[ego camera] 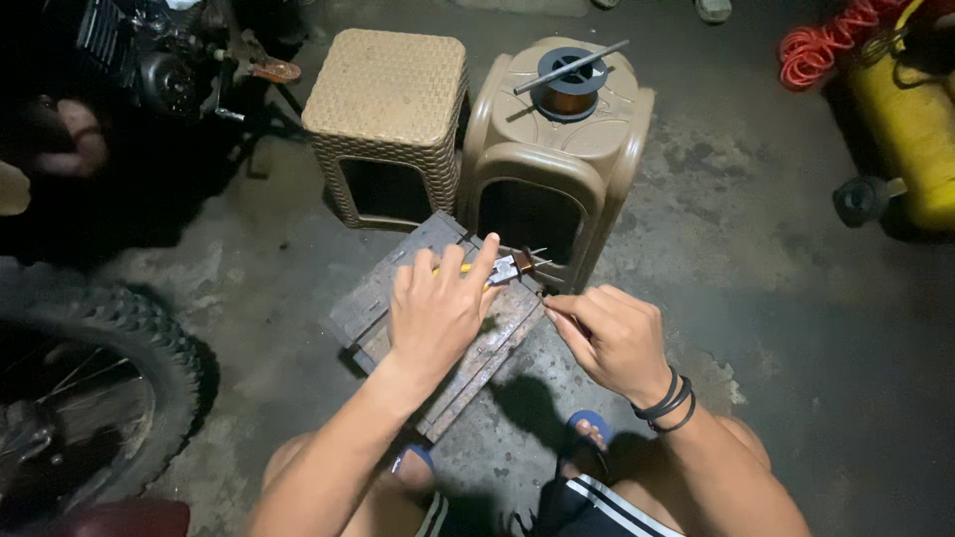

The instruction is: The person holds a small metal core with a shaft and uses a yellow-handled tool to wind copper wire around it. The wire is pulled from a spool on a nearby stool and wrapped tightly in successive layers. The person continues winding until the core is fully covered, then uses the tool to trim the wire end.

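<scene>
- Left hand (435, 310): palm down, fingers spread flat over a yellow-handled tool (460, 268), pressing it onto the bench (370, 298). Grip is a flat hold-down, not a wrap; index finger stretched along the tool toward its metal head.
- Small metal part with copper winding (519, 264): at the tool's tip, at the far edge of the bench, thin pins sticking out to the right.
- Right hand (612, 336): fingers curled, thumb and index pinched narrow on something thin just right of the bench edge; can't tell what it is. Black bands on the wrist.
- Bench: low, worn wooden slat block, set diagonally, between the person's knees.
- Smooth tan plastic stool (622, 149): directly behind the bench; on top a spool of copper wire (570, 88) with a grey rod through it.
- Woven-pattern tan stool (388, 109): behind the bench, left of the smooth stool, nothing on top.
- Motorcycle tyre (119, 348): left of the bench.
- Yellow tank (910, 129) with orange coiled hose (826, 45): far right of the bench.
</scene>
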